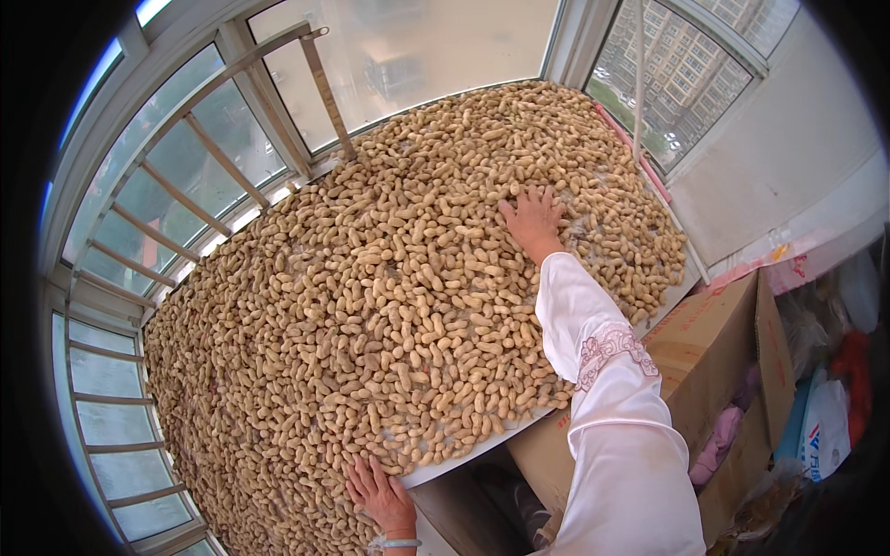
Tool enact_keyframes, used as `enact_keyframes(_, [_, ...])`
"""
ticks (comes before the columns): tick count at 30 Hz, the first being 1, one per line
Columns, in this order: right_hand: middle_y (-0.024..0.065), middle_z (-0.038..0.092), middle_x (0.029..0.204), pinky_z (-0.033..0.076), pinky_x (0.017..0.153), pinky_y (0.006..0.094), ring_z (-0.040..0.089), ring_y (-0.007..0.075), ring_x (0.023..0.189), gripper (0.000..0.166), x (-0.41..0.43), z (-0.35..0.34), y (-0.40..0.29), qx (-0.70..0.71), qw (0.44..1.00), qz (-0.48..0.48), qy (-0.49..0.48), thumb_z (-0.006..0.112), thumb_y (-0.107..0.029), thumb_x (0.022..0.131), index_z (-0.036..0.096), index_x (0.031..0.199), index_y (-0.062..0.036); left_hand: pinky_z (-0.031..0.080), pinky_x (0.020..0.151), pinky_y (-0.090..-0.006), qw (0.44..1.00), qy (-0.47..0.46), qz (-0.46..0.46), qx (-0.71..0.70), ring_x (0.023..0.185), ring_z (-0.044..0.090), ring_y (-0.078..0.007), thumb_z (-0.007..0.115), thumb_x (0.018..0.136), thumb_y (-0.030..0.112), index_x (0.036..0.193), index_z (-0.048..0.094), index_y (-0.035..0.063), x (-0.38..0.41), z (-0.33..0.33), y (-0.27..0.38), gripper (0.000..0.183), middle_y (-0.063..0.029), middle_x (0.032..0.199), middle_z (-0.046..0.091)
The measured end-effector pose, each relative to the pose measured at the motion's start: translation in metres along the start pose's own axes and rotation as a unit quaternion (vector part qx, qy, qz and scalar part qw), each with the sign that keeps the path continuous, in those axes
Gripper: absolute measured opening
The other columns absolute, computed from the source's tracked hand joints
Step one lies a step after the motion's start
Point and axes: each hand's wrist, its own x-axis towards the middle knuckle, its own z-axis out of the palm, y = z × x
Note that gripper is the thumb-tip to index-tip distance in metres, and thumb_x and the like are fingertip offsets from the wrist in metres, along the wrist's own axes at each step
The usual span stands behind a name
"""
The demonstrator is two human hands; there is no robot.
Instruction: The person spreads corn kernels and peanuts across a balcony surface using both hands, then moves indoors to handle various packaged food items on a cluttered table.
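Unshelled peanuts lie spread in a wide layer over a pale board beside the windows. My right hand, in a white sleeve with pink embroidery, rests palm down on the peanuts towards the far right, fingers spread. Near the board's front edge my left hand touches the peanuts, palm down with its fingers apart and a pale bangle on the wrist. Neither hand visibly grips a peanut; what is under the palms is hidden.
Metal railings run along the windows at the left. An open cardboard box with pink cloth inside stands at the right, below the board. Plastic bags lie beyond it. A thin pole rises at the right corner.
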Motion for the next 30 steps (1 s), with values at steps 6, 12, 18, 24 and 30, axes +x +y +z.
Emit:
enact_keyframes(6, [0.0135, 0.015, 0.158, 0.008, 0.111, 0.0654, 0.007, 0.0444, 0.144, 0.073, 0.02, -0.001, -0.071, 0.123, 0.99, -0.063, 0.013, 0.039, -0.062, 0.091, 0.027, 0.151, -0.0211, 0.011, 0.116, -0.0498, 1.0, -0.011, 0.001, -0.023, 0.143, 0.018, -0.038, 0.044, 0.09, 0.017, 0.139, 0.043, 0.0022, 0.001, -0.004, 0.002, 0.051, -0.0182, 0.151, 0.031])
enact_keyframes(12, [0.0065, 0.014, 0.16, 0.01, 0.11, 0.0681, 0.013, 0.0453, 0.143, 0.074, 0.009, 0.016, -0.127, 0.0, 0.976, -0.183, -0.121, 0.033, -0.067, 0.091, 0.021, 0.153, -0.0275, 0.01, 0.115, -0.0515, 0.999, -0.021, -0.002, -0.034, 0.143, 0.019, -0.0392, 0.047, 0.088, 0.019, 0.14, 0.042, 0.0016, -0.001, -0.004, -0.001, 0.055, -0.0185, 0.151, 0.031])
enact_keyframes(18, [0.011, 0.016, 0.159, 0.007, 0.111, 0.0674, 0.007, 0.0448, 0.144, 0.075, 0.019, 0.027, -0.141, -0.005, 0.987, -0.161, -0.016, 0.031, -0.068, 0.092, 0.018, 0.153, -0.0275, 0.012, 0.114, -0.0533, 0.999, -0.014, 0.008, -0.04, 0.141, 0.021, -0.0398, 0.052, 0.086, 0.018, 0.138, 0.045, 0.0046, -0.001, -0.002, -0.003, 0.054, -0.0188, 0.15, 0.032])
enact_keyframes(24, [0.0071, 0.013, 0.16, 0.006, 0.111, 0.0664, 0.007, 0.045, 0.144, 0.074, -0.002, 0.032, -0.206, -0.023, 0.953, -0.289, -0.093, 0.032, -0.068, 0.091, 0.02, 0.153, -0.0274, 0.016, 0.112, -0.0526, 0.999, 0.004, 0.002, -0.037, 0.139, 0.028, -0.0377, 0.055, 0.086, 0.021, 0.134, 0.051, 0.0076, -0.001, 0.0, -0.004, 0.05, -0.0155, 0.146, 0.039])
enact_keyframes(30, [0.0063, 0.008, 0.161, 0.005, 0.111, 0.0657, 0.004, 0.0455, 0.144, 0.074, -0.013, 0.031, -0.226, -0.006, 0.96, -0.26, -0.104, 0.031, -0.067, 0.092, 0.017, 0.153, -0.0287, 0.016, 0.113, -0.0502, 0.999, 0.004, -0.004, -0.045, 0.138, 0.03, -0.0356, 0.056, 0.087, 0.022, 0.135, 0.051, 0.0106, 0.001, -0.009, -0.005, 0.049, -0.0135, 0.147, 0.04])
